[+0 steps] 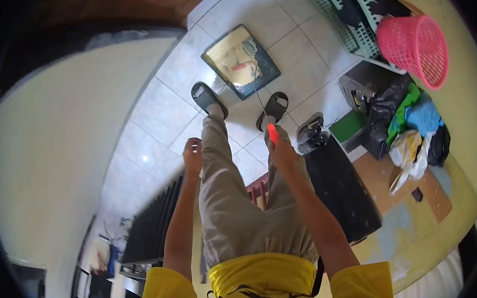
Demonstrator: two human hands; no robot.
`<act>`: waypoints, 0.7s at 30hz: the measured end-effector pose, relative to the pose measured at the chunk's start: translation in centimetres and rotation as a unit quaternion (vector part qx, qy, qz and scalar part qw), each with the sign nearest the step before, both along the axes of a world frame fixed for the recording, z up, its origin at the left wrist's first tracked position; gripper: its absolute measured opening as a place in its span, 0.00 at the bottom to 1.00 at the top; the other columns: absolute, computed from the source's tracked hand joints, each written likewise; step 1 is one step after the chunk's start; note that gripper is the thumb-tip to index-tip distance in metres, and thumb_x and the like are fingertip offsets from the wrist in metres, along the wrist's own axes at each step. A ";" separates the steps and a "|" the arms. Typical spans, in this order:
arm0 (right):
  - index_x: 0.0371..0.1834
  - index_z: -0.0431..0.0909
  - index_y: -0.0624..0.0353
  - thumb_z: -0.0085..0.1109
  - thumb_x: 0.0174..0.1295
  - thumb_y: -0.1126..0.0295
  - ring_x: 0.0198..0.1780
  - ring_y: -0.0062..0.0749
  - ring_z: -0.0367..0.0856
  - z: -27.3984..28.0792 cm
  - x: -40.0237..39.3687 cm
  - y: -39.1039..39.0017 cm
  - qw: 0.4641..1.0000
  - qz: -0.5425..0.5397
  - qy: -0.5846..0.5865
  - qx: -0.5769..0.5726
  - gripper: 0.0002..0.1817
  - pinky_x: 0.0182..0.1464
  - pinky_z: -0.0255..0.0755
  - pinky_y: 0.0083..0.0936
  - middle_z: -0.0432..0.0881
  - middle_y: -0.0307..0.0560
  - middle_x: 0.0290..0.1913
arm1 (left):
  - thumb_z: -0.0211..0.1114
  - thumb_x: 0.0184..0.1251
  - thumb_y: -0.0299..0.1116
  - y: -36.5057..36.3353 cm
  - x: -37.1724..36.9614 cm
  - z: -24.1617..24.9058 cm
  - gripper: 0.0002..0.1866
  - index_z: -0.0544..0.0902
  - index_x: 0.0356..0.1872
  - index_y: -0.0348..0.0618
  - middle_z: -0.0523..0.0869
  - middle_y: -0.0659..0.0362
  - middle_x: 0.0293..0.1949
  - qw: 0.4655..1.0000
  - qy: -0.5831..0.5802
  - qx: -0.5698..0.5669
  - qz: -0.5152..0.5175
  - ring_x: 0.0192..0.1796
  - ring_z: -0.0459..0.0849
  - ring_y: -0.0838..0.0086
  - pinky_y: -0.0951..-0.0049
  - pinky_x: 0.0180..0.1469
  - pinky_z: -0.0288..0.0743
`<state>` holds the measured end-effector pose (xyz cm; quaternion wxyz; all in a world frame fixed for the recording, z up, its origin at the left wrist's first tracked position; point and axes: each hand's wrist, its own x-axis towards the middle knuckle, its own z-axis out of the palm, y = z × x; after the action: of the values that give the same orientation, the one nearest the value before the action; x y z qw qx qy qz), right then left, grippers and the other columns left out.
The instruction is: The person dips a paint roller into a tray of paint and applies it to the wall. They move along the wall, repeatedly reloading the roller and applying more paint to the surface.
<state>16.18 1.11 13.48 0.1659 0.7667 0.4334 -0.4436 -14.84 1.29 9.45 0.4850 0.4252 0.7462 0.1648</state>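
My right hand (282, 153) is closed round the orange handle of a paint roller (272, 131). The roller's thin metal rod runs forward past my foot into a black paint tray (270, 70) on the tiled floor, its far end over the cream paint (231, 48). A reddish patch shows on the paint in the middle of the tray. Beside my left thigh hangs my left hand (193, 156), fingers loosely bent and no object visible in it.
Dark slippers (208, 99) are on my feet, just short of the tray. Shoes (310, 132) lie to the right. Further right are a pink basket (407, 46), green crates (329, 18) and plastic bags (405, 111). A pale wall (78, 115) curves along the left.
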 end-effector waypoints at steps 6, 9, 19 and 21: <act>0.45 0.74 0.60 0.53 0.62 0.48 0.40 0.57 0.81 -9.5 2.2 0.7 0.984 -0.133 0.121 0.001 0.24 0.40 0.74 0.44 0.82 0.62 0.36 | 0.61 0.56 0.30 -5.1 9.8 -1.9 0.11 0.77 0.41 0.42 0.80 0.51 0.39 0.986 0.161 -0.015 -0.044 0.43 0.79 0.55 0.58 0.45 0.73; 0.44 0.74 0.61 0.52 0.62 0.46 0.41 0.59 0.81 -12.2 2.1 2.3 0.958 -0.205 0.185 -0.072 0.26 0.42 0.74 0.45 0.82 0.64 0.36 | 0.62 0.54 0.30 -5.3 11.6 -1.4 0.12 0.77 0.40 0.42 0.80 0.52 0.40 0.984 0.168 -0.016 -0.055 0.45 0.77 0.55 0.56 0.46 0.72; 0.44 0.69 0.68 0.45 0.66 0.48 0.42 0.63 0.80 -14.1 1.6 -1.5 1.000 0.019 0.000 0.020 0.27 0.45 0.74 0.50 0.80 0.70 0.37 | 0.61 0.54 0.27 -6.9 10.5 -1.3 0.10 0.76 0.38 0.39 0.79 0.51 0.37 0.988 0.152 0.007 -0.036 0.42 0.76 0.55 0.58 0.45 0.71; 0.43 0.68 0.68 0.46 0.66 0.49 0.41 0.63 0.80 -13.7 1.0 -1.8 1.000 0.019 0.000 0.004 0.27 0.45 0.74 0.51 0.80 0.71 0.36 | 0.58 0.57 0.28 -7.1 9.7 -0.5 0.10 0.76 0.39 0.36 0.79 0.48 0.38 0.991 0.135 -0.015 -0.011 0.45 0.75 0.53 0.57 0.47 0.70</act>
<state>17.16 -0.73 -0.18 0.1711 0.7591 0.4500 -0.4383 -5.15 -5.82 8.92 0.3879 0.4444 0.8025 0.0896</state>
